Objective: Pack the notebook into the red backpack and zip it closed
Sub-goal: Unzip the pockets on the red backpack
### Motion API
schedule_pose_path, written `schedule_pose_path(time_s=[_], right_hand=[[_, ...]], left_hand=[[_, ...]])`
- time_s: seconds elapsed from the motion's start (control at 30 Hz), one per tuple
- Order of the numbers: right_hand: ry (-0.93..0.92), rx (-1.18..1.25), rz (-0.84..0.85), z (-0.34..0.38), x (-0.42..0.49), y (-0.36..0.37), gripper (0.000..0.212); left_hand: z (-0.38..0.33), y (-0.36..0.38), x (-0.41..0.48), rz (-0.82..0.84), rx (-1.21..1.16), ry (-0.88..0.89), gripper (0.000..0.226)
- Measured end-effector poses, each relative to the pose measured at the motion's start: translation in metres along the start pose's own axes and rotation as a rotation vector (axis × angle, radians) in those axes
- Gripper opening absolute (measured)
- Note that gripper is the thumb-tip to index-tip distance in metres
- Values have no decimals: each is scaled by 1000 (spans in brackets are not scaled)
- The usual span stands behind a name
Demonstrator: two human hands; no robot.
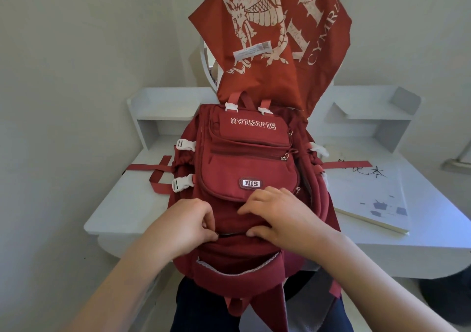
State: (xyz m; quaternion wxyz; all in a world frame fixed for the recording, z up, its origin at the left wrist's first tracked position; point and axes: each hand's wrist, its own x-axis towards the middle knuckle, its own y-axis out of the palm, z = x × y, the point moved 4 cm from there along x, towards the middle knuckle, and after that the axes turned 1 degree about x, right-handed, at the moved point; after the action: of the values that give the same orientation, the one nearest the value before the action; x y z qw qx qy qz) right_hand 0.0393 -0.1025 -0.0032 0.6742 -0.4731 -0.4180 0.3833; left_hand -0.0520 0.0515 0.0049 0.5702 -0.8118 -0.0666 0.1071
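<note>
I take the red backpack as my landmark: it lies front-up on the white desk, its top end hanging over the near edge toward me. I judge it soft and floppy, cloth that sags and bunches when pulled, so one hand should brace the fabric while the other works the zipper pull. It is dark red, with white plastic buckles along its sides, a small sewn patch on the front pocket, and white lettering that reads upside down from here.

My left hand sits at the backpack's near left, fingers curled tight in a pinch at the end of a dark zipper line; I think it has the pull, though the pull itself is hidden. My right hand rests just beside it on the near front, fingers loosely bent and pressing the cloth, gripping nothing that I can tell.

The notebook lies flat on the desk to the right of the backpack, not yet packed. It looks thin, pale and light, its cover bearing dark handwritten characters; I would lift it by its free edge.
</note>
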Motion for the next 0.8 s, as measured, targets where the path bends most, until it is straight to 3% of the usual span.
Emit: schedule_pose_path(time_s=[0.2, 0.5, 0.67, 0.8], right_hand=[[-92, 84, -36, 22, 15, 6, 29], [21, 348, -340, 13, 13, -13, 21], [75, 410, -390, 8, 11, -19, 24], [93, 337, -335, 13, 13, -17, 24]], left_hand=[[4, -4, -4, -73, -24, -4, 12], [13, -22, -6, -206, -98, -123, 11], [36, -29, -4, -302, -169, -214, 10], [45, -26, -1, -349, -388, -226, 14]])
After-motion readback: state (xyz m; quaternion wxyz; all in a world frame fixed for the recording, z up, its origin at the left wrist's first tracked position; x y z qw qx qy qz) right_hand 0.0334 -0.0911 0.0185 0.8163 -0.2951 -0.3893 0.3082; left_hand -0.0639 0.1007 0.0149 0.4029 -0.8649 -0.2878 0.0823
